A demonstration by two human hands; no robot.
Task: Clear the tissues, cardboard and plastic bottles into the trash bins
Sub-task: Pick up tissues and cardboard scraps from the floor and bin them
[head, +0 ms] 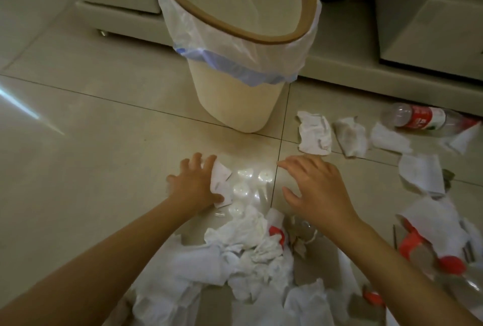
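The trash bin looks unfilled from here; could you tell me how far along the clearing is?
Barely started: the lined trash bin shows nothing inside. The left hand grips a white scrap; the right hand hovers open. Left: the tissue pile, scattered tissues, bottle.

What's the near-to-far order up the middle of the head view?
Crumpled tissue pile → white bottle caps, between the left hand and right hand → bare floor tile → lined trash bin → cabinet base.
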